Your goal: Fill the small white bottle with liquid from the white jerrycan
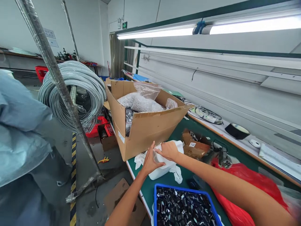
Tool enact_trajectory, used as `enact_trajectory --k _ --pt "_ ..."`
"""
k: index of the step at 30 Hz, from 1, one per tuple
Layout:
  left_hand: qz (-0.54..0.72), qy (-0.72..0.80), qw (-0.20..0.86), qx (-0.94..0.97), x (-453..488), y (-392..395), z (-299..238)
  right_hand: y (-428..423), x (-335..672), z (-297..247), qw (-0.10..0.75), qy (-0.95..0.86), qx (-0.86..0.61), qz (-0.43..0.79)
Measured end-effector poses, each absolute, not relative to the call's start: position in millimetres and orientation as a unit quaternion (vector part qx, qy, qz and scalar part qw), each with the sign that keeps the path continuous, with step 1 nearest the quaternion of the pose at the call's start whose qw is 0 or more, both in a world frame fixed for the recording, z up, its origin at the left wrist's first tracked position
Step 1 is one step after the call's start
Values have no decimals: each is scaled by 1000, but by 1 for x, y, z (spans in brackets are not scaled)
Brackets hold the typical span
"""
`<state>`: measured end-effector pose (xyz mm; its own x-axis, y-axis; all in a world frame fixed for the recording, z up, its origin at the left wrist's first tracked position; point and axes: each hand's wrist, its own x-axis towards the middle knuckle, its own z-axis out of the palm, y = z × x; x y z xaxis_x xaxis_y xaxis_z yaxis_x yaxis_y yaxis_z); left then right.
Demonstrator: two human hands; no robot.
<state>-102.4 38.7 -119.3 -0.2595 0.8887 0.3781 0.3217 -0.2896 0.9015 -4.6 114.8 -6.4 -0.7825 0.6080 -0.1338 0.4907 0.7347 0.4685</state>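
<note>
A white plastic bag (pixel 162 171) lies on the green bench top, right against the front wall of a large open cardboard box (pixel 145 128). My left hand (pixel 150 161) grips the bag's left side, thumb raised, fingers pressed into the plastic. My right hand (pixel 168 150) is closed on the bag's top edge, knuckles toward the box. The two hands meet at the bag's upper part. What is inside the bag is hidden.
A blue tray (pixel 185 205) of small dark parts sits near me, with a red plastic bag (pixel 246 185) at right and a small cardboard box (pixel 195 146) behind. The big box holds clear bags of small pieces. A wire coil (pixel 72 94), a wrapped pole (pixel 58 81) and a person's sleeve (pixel 18 125) stand left.
</note>
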Motion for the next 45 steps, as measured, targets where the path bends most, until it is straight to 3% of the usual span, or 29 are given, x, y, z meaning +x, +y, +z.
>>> enact_trajectory --k 7,16,26,30,35,39,42,45 --pt "577 552 245 550 -102 37 -114 131 -6 14 140 962 167 164" --pt "569 566 219 554 -100 39 -114 118 -6 -9 85 937 291 176" --pt "550 572 176 583 -90 39 -112 94 9 6 18 906 400 139" --pt "570 585 193 544 -77 36 -113 79 61 29 -50 868 481 117" --pt "603 625 148 473 -13 -11 -132 38 199 37 -126 779 610 72" --pt "564 531 260 576 71 -82 -169 -32 308 -3 -161 661 733 28" --pt "451 422 428 660 130 -126 -204 -96 353 -57 -188 589 785 -32" --pt "345 417 546 639 175 -148 -239 -150 368 -116 -218 537 809 -97"
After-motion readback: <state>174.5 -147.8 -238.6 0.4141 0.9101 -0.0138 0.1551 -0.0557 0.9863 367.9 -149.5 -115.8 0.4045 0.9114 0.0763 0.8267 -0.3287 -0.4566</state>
